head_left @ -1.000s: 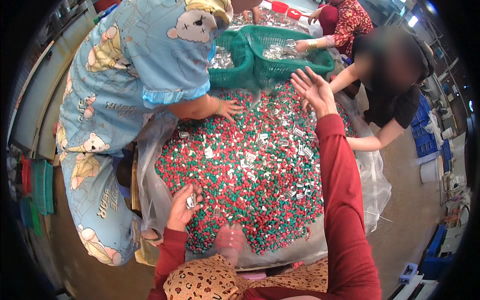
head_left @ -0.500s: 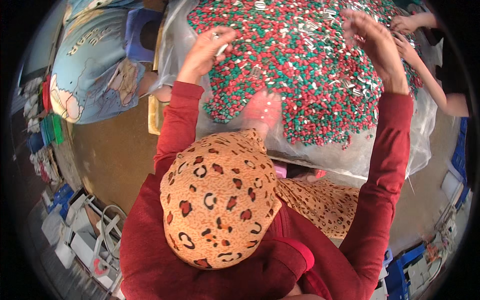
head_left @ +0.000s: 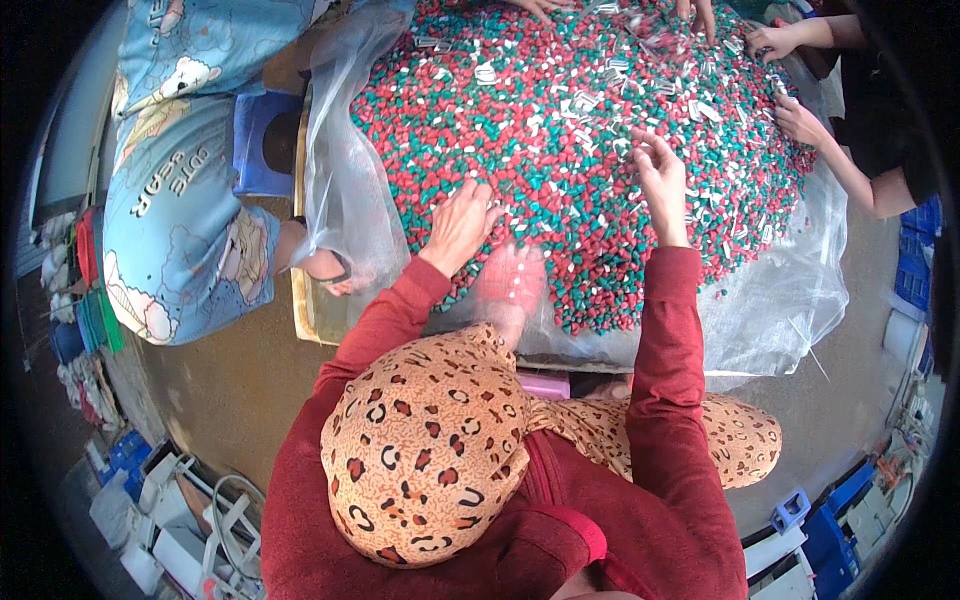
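A broad heap of small red, green and white pieces [head_left: 540, 200] covers the sheet in front of me. My left hand [head_left: 462, 228] rests on the near left part of the heap, its fingers curled down among the pieces. Whatever its fingertips hold is hidden. Farther right, my right hand [head_left: 662, 185] is over the heap with the fingers bent and apart from the thumb; nothing shows in it. Flat white slotted pieces [head_left: 580, 103] lie scattered on top, ahead of that hand. My foot in a pink sandal [head_left: 512, 280] stands at the heap's near edge, between the hands.
Translucent sheeting [head_left: 790, 300] spreads under the heap. At the right, a co-worker's hands [head_left: 800, 120] touch the pieces; other hands [head_left: 695, 15] reach in at the far edge. A person in blue patterned clothing [head_left: 190, 220] sits left by a blue stool [head_left: 262, 145]. Blue crates [head_left: 835, 530] stand lower right.
My left hand has come nearer and down onto the pieces; the white piece it held is no longer visible. My right hand has moved left and nearer. More hands show at the far edge.
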`<state>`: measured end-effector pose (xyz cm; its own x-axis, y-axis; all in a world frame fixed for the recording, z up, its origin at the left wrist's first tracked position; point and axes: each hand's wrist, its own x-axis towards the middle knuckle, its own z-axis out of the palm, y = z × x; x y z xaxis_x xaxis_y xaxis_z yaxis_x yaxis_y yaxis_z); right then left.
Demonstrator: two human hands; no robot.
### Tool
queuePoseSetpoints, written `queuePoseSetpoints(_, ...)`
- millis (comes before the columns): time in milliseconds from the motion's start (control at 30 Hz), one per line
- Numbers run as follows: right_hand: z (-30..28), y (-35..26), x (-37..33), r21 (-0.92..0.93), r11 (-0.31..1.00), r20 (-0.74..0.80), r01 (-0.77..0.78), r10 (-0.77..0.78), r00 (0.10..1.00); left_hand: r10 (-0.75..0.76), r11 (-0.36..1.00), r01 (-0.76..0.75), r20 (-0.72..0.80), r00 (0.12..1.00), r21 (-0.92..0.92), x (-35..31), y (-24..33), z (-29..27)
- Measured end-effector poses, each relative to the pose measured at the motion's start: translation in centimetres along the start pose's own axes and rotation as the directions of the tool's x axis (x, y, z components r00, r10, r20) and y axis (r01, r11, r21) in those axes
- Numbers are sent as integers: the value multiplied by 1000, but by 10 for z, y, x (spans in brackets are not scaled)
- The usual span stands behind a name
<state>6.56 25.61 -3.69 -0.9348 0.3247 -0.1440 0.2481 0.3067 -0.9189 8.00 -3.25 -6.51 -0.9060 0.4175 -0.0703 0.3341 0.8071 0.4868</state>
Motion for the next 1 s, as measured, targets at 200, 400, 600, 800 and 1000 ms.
queuePoseSetpoints(200, 44, 7, 19, -649, 622, 257, 439, -363, 896, 22, 999, -23, 37, 999, 30, -9, 4, -10)
queuePoseSetpoints(400, 86, 19, 3, -849, 450, 188, 276, -230, 955, 14, 998, -18, 59, 998, 66, -17, 1, -7)
queuePoseSetpoints(600, 66, 21, -27, -539, 782, 174, 313, -261, 950, -6, 996, -8, 153, 988, 90, -27, -5, -3)
queuePoseSetpoints(800, 45, 12, -17, -345, 892, 62, 291, -288, 956, 20, 999, -25, 108, 994, 46, -32, 1, -9)
queuePoseSetpoints(1000, 30, -20, 2, 148, 988, 98, -38, 24, 995, 30, 993, -47, 157, 987, 105, -32, -11, -10)
